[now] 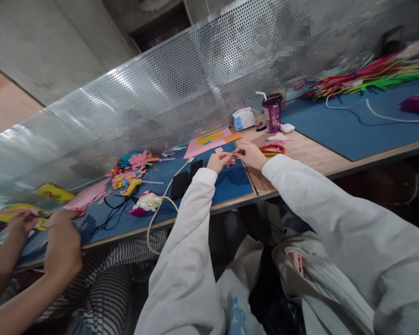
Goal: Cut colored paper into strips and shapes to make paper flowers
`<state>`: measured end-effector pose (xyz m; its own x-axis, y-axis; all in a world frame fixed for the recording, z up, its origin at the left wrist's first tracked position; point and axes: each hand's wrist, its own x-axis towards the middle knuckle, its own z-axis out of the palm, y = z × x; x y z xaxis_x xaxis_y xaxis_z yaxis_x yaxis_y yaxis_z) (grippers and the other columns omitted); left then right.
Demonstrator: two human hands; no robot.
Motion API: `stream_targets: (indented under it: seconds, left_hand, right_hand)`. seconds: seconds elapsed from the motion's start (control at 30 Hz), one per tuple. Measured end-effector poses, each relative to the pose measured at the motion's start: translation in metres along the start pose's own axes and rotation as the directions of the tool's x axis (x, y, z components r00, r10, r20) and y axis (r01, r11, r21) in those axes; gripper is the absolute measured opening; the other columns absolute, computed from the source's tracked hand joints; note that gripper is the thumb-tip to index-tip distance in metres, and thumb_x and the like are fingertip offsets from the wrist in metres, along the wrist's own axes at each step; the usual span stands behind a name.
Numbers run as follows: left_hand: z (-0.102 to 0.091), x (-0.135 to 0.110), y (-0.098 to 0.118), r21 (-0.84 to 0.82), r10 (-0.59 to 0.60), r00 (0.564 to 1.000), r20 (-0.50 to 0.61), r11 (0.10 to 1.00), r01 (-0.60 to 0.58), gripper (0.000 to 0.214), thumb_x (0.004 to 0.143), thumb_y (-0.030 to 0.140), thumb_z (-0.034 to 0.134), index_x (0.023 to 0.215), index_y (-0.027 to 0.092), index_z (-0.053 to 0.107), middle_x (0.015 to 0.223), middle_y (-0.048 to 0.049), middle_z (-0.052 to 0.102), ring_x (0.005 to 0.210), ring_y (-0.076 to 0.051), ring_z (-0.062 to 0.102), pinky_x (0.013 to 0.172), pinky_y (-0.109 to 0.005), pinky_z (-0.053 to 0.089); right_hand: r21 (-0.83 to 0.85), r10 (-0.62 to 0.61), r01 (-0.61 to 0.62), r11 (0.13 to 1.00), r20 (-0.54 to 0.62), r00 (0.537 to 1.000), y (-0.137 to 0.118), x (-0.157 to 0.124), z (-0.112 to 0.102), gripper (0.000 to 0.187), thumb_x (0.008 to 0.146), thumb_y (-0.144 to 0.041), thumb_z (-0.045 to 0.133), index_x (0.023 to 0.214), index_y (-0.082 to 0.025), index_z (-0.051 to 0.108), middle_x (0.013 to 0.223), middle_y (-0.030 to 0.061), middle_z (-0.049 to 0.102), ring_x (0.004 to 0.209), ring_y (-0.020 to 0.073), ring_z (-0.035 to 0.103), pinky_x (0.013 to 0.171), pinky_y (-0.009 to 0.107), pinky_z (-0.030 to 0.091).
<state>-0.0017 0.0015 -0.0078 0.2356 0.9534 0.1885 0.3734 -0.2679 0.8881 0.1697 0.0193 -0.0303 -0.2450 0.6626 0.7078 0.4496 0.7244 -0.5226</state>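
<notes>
My left hand (219, 161) and my right hand (250, 154) meet above the blue mat (230, 186), fingertips pinched close together. Between them is a small pink piece, probably paper, too small to make out fully. More small pink bits (232, 162) lie just beneath the fingers. A pale pink paper square (219, 150) is just beyond my left hand. To the right of my right hand rest red-handled scissors (273, 149). Behind both hands lies a pink paper sheet (200, 148) with yellow and orange strips on it.
Two dark phones (179, 185) and a white cable (160, 204) lie left of my hands. A purple cup (273, 114) and tissue pack (243, 118) stand behind. At far left a co-worker's hands (61, 223) hold scissors. Colourful pipe cleaners (363, 77) are piled right, before a perforated metal screen (153, 88).
</notes>
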Motion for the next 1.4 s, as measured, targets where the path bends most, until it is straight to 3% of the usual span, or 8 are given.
stream_targets:
  seconds: [0.2, 0.37, 0.5, 0.7, 0.97, 1.17, 1.4]
  left_hand:
    - [-0.003, 0.002, -0.001, -0.023, -0.004, 0.999, -0.05, 1.0, 0.003, 0.038, 0.075, 0.044, 0.067, 0.095, 0.011, 0.072, 0.085, -0.0106, 0.075, 0.072, -0.016, 0.069, 0.061, -0.024, 0.051]
    - [-0.006, 0.005, -0.004, -0.136, 0.002, 0.996, -0.094, 0.991, -0.015, 0.04, 0.074, 0.041, 0.066, 0.1, 0.011, 0.072, 0.092, -0.0117, 0.075, 0.068, -0.012, 0.064, 0.059, -0.023, 0.05]
    - [-0.003, 0.005, -0.004, -0.136, -0.005, 0.998, -0.064, 0.991, -0.004, 0.035, 0.072, 0.04, 0.068, 0.091, 0.01, 0.073, 0.078, -0.0084, 0.073, 0.06, -0.009, 0.06, 0.056, -0.022, 0.048]
    - [-0.001, 0.004, -0.001, -0.128, 0.013, 1.0, -0.023, 0.992, -0.016, 0.029, 0.073, 0.038, 0.067, 0.083, 0.011, 0.072, 0.064, -0.0035, 0.069, 0.053, -0.008, 0.056, 0.052, -0.02, 0.045]
    - [-0.003, 0.005, -0.002, -0.091, 0.0, 1.0, 0.007, 0.996, 0.001, 0.026, 0.073, 0.037, 0.065, 0.08, 0.012, 0.072, 0.065, -0.0031, 0.068, 0.054, -0.008, 0.056, 0.054, -0.021, 0.044]
    - [-0.003, 0.006, -0.004, -0.104, 0.0, 1.0, 0.013, 0.995, 0.001, 0.025, 0.073, 0.034, 0.066, 0.079, 0.011, 0.072, 0.063, -0.0034, 0.067, 0.054, -0.009, 0.055, 0.052, -0.021, 0.043]
    - [-0.003, 0.002, 0.0, -0.156, -0.081, 0.996, 0.02, 0.984, 0.083, 0.022, 0.073, 0.029, 0.065, 0.081, 0.011, 0.073, 0.066, -0.0049, 0.07, 0.053, -0.008, 0.055, 0.051, -0.021, 0.041]
  right_hand:
    - [0.048, -0.018, 0.019, 0.999, -0.025, 1.0, 0.005, 0.001, 0.003, 0.006, 0.079, -0.021, 0.061, 0.08, -0.017, 0.066, 0.08, 0.0052, 0.061, 0.067, 0.0157, 0.053, 0.068, 0.03, 0.046]
    - [0.101, 0.01, 0.0, 0.995, -0.094, 0.995, 0.009, 0.0, 0.006, 0.017, 0.083, -0.026, 0.054, 0.095, -0.015, 0.061, 0.085, 0.0075, 0.061, 0.069, 0.0161, 0.054, 0.067, 0.031, 0.047]
    - [0.081, 0.009, -0.005, 0.997, -0.052, 0.999, 0.009, -0.001, 0.008, 0.017, 0.077, -0.031, 0.064, 0.083, -0.016, 0.058, 0.078, 0.0053, 0.059, 0.064, 0.0147, 0.05, 0.063, 0.029, 0.045]
    - [0.072, 0.024, -0.023, 0.997, -0.012, 1.0, 0.004, -0.001, 0.005, 0.02, 0.08, -0.034, 0.062, 0.07, -0.019, 0.053, 0.07, 0.0032, 0.058, 0.065, 0.0149, 0.049, 0.064, 0.029, 0.043]
    - [0.196, 0.106, -0.111, 0.974, 0.035, 0.994, -0.003, -0.001, -0.002, 0.033, 0.076, -0.049, 0.063, 0.067, -0.018, 0.056, 0.065, 0.0026, 0.06, 0.061, 0.0143, 0.051, 0.06, 0.029, 0.042]
    - [0.219, 0.147, -0.169, 0.961, 0.11, 0.983, -0.007, -0.001, -0.007, 0.033, 0.075, -0.048, 0.064, 0.066, -0.017, 0.057, 0.061, 0.0007, 0.058, 0.058, 0.0132, 0.049, 0.058, 0.028, 0.04]
    - [0.143, 0.074, -0.085, 0.986, 0.075, 0.994, 0.001, -0.002, -0.002, 0.023, 0.078, -0.039, 0.063, 0.073, -0.016, 0.062, 0.069, 0.0027, 0.061, 0.061, 0.0137, 0.05, 0.061, 0.028, 0.043]
